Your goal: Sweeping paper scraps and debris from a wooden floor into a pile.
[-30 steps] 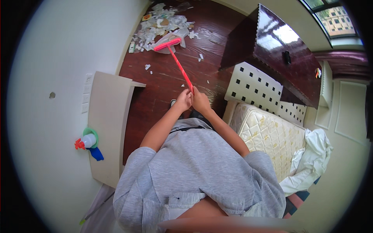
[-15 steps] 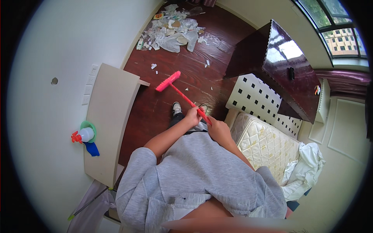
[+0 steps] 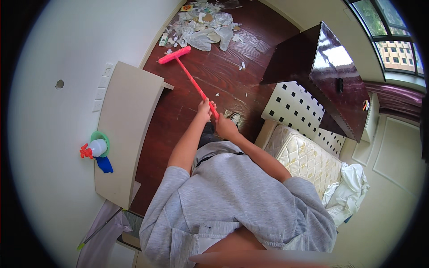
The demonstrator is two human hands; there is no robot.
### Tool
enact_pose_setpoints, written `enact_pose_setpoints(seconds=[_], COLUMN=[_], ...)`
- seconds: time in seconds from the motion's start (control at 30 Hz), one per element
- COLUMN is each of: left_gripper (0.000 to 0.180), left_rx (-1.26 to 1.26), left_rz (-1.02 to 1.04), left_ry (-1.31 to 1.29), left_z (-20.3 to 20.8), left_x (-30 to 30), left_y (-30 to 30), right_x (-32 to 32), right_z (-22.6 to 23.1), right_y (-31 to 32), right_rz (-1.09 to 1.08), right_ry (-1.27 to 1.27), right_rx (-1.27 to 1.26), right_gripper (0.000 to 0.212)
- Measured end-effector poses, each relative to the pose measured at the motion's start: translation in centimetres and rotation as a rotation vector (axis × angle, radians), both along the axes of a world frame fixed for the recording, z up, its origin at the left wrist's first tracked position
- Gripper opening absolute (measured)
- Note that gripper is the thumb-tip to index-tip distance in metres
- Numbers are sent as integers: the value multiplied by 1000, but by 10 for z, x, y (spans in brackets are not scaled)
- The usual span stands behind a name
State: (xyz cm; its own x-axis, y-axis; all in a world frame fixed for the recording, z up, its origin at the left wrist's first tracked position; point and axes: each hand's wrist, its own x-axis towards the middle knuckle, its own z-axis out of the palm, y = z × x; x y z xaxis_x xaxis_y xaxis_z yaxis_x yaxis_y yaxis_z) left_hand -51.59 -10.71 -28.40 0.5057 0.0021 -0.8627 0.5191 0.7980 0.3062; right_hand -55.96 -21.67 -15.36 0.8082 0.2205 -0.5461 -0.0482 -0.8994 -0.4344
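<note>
A pink push broom [image 3: 191,79] slants forward and to the left in my two hands. My left hand [image 3: 205,108] is closed round the handle, farther along it. My right hand [image 3: 227,128] grips the handle's near end. The broom's bristled head rests on the dark red-brown wooden floor [image 3: 178,117], with a small white scrap [image 3: 168,52] touching its far side. Just beyond lies a pile of rubbish [image 3: 203,27], made up of clear plastic, torn paper and small cartons.
A pale desk [image 3: 127,111] along the left wall bears a spray bottle [image 3: 97,148], a green bowl [image 3: 106,137] and a blue cloth [image 3: 104,164]. To the right stand a dark glossy cabinet [image 3: 330,76], a spotted white panel [image 3: 290,105] and a mattress [image 3: 308,158]. Loose scraps [image 3: 242,65] dot the floor.
The broom head has moved forward and left toward the rubbish pile, pushing white scraps with it. Both arms have stretched forward, hands still on the handle, and the view has shifted slightly.
</note>
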Motion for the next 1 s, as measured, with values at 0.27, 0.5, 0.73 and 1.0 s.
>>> enact_pose_setpoints(seconds=[0.27,0.5,0.73,1.0], left_gripper=[9,12,16,5], left_rx=[-566,-894,-715,-659], left_rz=[-334,-686,-709,-425], left_ry=[16,496,643,605], left_z=[78,94,71,10], left_x=[-3,-74,-90,-81], left_y=[-44,-147,-193,-184], right_x=[-20,-115,-137,-99], right_z=[145,202,168,118], right_y=[-84,-157,-169,-160], right_rz=[-65,-125,-191,-343], right_ry=[-73,-29,-140,-120], right_rx=[164,86,-176,-121], right_gripper=[24,34,30,20])
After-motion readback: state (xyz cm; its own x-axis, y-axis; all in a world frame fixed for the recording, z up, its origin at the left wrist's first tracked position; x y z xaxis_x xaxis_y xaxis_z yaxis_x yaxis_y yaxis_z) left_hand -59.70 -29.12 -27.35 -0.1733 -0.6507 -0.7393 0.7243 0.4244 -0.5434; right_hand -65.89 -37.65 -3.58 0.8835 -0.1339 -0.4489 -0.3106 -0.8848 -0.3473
